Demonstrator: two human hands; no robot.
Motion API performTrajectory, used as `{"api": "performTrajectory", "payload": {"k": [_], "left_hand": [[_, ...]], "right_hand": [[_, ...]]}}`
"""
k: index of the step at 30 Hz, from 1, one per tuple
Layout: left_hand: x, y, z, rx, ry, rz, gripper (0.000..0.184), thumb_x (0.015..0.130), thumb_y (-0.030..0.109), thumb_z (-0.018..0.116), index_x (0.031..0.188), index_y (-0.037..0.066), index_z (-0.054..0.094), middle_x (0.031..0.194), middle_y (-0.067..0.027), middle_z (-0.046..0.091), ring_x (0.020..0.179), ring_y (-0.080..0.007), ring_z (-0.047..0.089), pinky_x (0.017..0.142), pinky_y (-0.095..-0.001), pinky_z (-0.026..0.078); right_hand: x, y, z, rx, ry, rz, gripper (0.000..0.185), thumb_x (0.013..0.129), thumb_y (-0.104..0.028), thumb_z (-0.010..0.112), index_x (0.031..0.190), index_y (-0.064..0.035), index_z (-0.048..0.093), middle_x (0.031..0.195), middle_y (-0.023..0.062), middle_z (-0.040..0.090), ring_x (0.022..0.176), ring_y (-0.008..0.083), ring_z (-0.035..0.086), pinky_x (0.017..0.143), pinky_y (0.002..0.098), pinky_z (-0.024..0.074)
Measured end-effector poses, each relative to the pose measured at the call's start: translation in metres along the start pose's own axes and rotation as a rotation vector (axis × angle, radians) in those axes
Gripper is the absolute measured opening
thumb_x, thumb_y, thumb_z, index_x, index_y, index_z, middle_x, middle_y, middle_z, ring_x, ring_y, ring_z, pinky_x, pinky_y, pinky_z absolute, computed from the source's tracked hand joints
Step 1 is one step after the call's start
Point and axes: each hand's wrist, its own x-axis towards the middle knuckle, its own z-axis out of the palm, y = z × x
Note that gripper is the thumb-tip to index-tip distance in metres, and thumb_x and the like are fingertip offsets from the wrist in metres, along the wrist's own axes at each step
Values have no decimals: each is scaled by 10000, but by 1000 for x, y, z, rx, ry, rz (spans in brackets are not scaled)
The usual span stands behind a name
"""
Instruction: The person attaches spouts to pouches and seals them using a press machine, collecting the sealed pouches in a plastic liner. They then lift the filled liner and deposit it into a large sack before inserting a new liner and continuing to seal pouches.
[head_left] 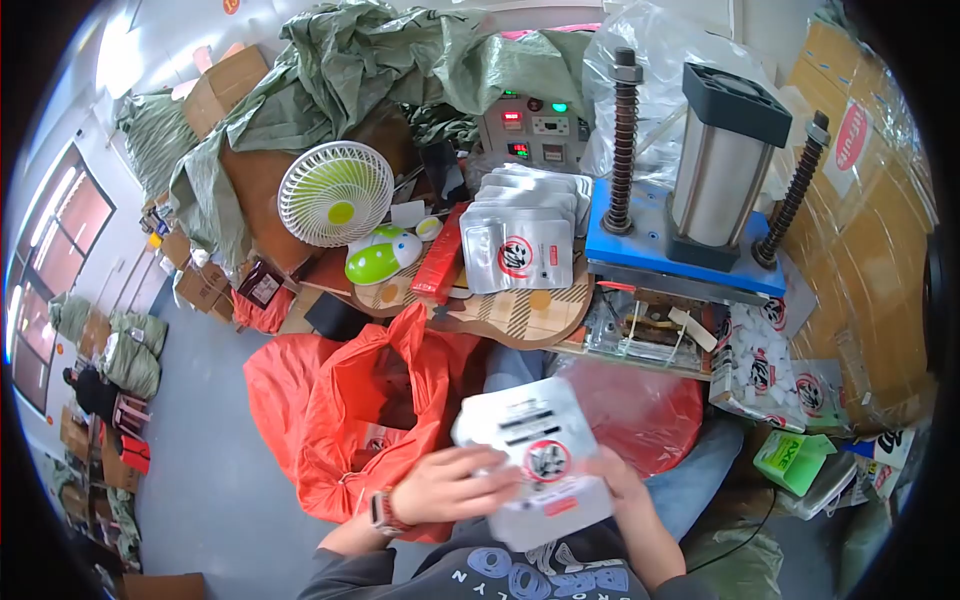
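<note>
Above my lap I hold a small stack of silvery-white printed pouches (530,425) with a red ring and black marks, slightly blurred by motion. My left hand (460,485), with a watch on the wrist, has its fingers lying across the near left side of the stack. My right hand (622,480) grips the right edge; part of its fingers is hidden behind the pouches. Just left of my hands is an open red plastic bag (330,420), with a printed pouch partly visible inside. On the wooden board ahead sits another pile of pouches (518,250).
A blue-plated press (650,235) with a cylinder and two spring rods stands ahead right. A green-white fan (340,200) and a red packet (438,260) are left of the pile. A control box (535,125) is behind. A green carton (790,460) lies at right.
</note>
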Motion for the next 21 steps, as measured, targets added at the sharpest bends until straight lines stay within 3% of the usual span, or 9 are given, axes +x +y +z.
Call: {"api": "performTrajectory", "payload": {"k": [1,3,5,7,10,12,15,18,21], "left_hand": [[1,4,18,-108,-164,9,328,778,204,702,1092,138,632,1159,-1,607,1113,-208,564,955,-395,486],[10,1,31,-561,-399,-101,505,773,327,744,1202,111,588,1237,-47,559,1219,-255,487,1088,-425,339],[20,-23,37,-887,-354,-146,817,691,447,807,1332,68,469,1357,-121,457,1305,-298,394,1134,-429,223],[14,-38,76,-948,-141,-508,1133,626,422,866,1470,24,224,1503,-213,220,1393,-291,253,1117,-422,247],[35,-39,123,-1241,-50,-624,1093,666,392,861,1486,53,223,1439,-154,356,1343,-238,333,1092,-370,281],[54,-32,129,-1665,-468,-839,883,745,333,819,1431,49,341,1300,-115,514,1223,-183,461,1031,-327,367],[58,-6,136,-1436,-258,-967,688,801,287,775,1347,40,437,1145,-72,604,1064,-138,544,949,-293,435],[71,26,128,-858,-277,-922,687,731,313,808,1277,65,473,1121,-181,622,995,-298,650,845,-360,510],[73,46,135,-655,-235,-923,661,715,310,811,1238,63,491,1103,-206,623,992,-365,641,834,-383,515]], "right_hand": [[-6,-9,-6,-31,27,-5,604,787,-177,726,1296,45,488,1200,166,615,1090,261,610,958,395,465],[-31,-18,-12,-314,79,-93,590,788,-195,729,1278,42,502,1182,153,622,1057,247,622,923,361,476],[-48,-29,-25,-527,66,-105,592,793,-220,734,1272,43,507,1160,151,632,1030,241,631,901,349,480],[-55,-39,-35,-742,41,-112,595,797,-245,740,1265,44,513,1139,149,642,1003,235,640,879,337,484],[-49,-51,-47,-1049,-195,-6,607,835,-282,720,1293,32,476,1068,164,661,949,214,660,826,344,496],[-51,-53,-47,-1024,-158,-22,610,834,-277,721,1300,27,471,1059,161,663,948,214,661,832,346,495],[-59,-36,-66,-870,-21,56,640,827,-249,729,1338,11,446,1119,163,641,998,232,644,872,354,486],[-51,9,-95,-835,291,-161,691,793,-18,721,1380,3,357,1234,142,570,1088,213,602,898,315,494],[-48,14,-87,-772,480,-281,635,744,-71,768,1283,-6,439,1204,162,596,1101,268,602,913,345,475]]}}
